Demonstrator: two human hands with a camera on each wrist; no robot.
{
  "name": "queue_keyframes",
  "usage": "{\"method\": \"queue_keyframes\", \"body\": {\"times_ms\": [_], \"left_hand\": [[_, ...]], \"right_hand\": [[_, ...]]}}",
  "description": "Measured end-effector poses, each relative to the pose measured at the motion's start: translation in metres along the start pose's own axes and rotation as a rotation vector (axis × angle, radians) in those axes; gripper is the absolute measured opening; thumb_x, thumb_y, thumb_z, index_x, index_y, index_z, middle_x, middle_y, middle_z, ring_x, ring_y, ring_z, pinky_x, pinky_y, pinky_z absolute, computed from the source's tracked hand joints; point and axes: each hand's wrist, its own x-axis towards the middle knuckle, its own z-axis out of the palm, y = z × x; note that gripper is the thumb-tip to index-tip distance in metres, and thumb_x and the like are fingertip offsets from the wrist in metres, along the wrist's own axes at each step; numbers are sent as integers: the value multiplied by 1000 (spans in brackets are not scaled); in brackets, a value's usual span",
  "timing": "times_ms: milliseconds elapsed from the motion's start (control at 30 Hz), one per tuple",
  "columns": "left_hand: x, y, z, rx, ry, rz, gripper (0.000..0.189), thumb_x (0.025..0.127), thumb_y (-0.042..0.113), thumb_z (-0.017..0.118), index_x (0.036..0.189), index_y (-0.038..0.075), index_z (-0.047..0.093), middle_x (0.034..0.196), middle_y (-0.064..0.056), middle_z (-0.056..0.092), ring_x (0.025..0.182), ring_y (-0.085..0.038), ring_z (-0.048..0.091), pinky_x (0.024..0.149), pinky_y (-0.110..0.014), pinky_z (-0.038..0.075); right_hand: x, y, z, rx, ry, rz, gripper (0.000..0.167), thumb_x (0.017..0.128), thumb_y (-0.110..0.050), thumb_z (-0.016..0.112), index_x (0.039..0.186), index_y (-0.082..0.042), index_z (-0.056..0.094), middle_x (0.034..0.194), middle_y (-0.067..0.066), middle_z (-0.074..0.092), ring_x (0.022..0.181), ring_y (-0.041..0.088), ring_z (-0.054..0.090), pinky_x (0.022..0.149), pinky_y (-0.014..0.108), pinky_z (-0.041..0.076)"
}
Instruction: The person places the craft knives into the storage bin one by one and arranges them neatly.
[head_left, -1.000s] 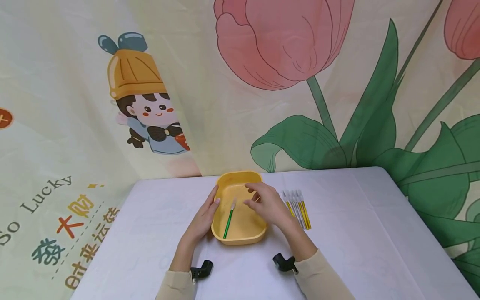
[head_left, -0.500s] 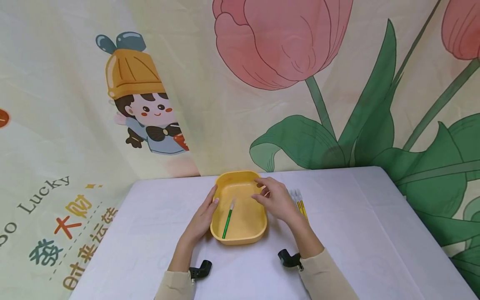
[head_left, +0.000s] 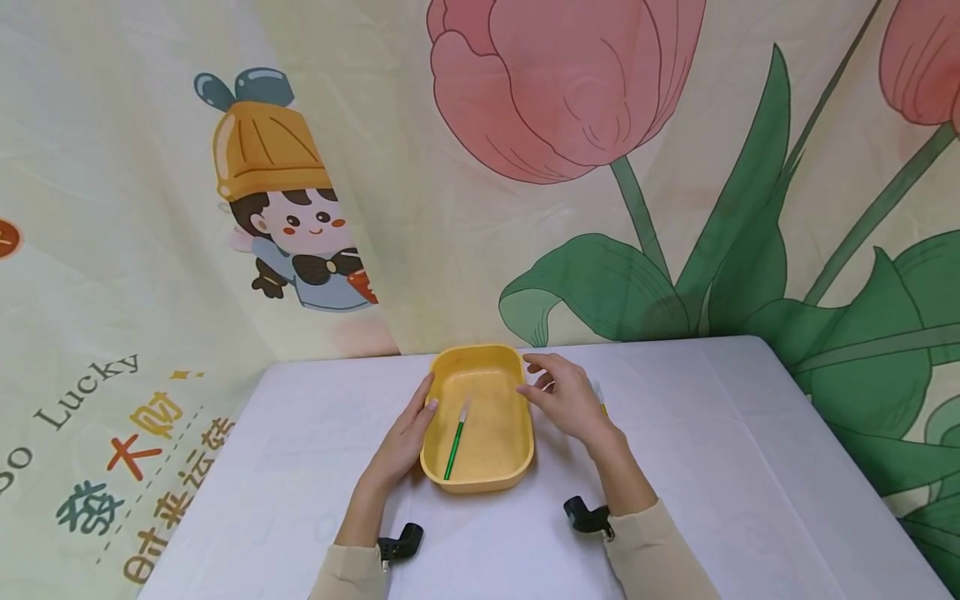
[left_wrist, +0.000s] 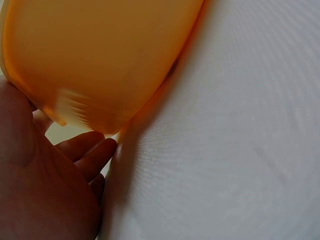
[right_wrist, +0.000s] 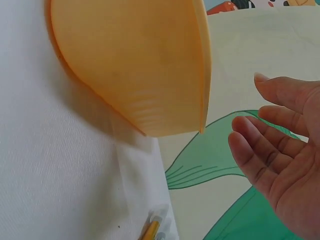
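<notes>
A yellow, rounded rectangular plastic tray (head_left: 491, 487) stands on the white-covered table. Inside, toward its left side, lies a slim green pen-like tool (head_left: 455, 446) with a pale, clear-looking tip. My left hand (head_left: 401, 437) holds the tray's left wall, thumb over the rim and fingers along the outside; the left wrist view shows fingertips at its outer wall. Beside the tray's right rim is my right hand (head_left: 566, 400), fingers loosely bent and nothing between them. In the right wrist view a gap separates this hand from the tray. Behind it, a yellow clear-capped pen-like tool (right_wrist: 151, 230) partly shows.
A white cloth (head_left: 712, 475) covers the table, whose back edge meets a printed curtain (head_left: 420, 208) with tulips and a cartoon figure. A small black camera (head_left: 585, 515) sits on the right wrist, another (head_left: 402, 542) on the left.
My right hand has moved right, from over the tray to beside its right rim, and now hides most of the capped tools there. The left hand and the green tool have stayed put.
</notes>
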Motion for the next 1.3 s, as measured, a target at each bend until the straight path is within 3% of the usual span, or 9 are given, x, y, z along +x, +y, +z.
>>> {"method": "queue_keyframes", "body": {"times_ms": [367,1300], "left_hand": [[0,0,1,8,5,-1,55,113,47,35,165,44,17,174,12,15,163,-19,8,132,-53,8],[1,0,1,0,2,-8,56,113,44,34,167,40,16,174,13,14,163,-17,8,132,-52,8]], "right_hand": [[-1,12,-11,-18,4,91,54,94,-21,79,144,-13,61,128,10,69,99,20,68,83,34,62],[-1,38,-27,-86,-60,181,58,96,-27,77,148,-10,57,129,15,68,104,25,66,87,39,61]]}}
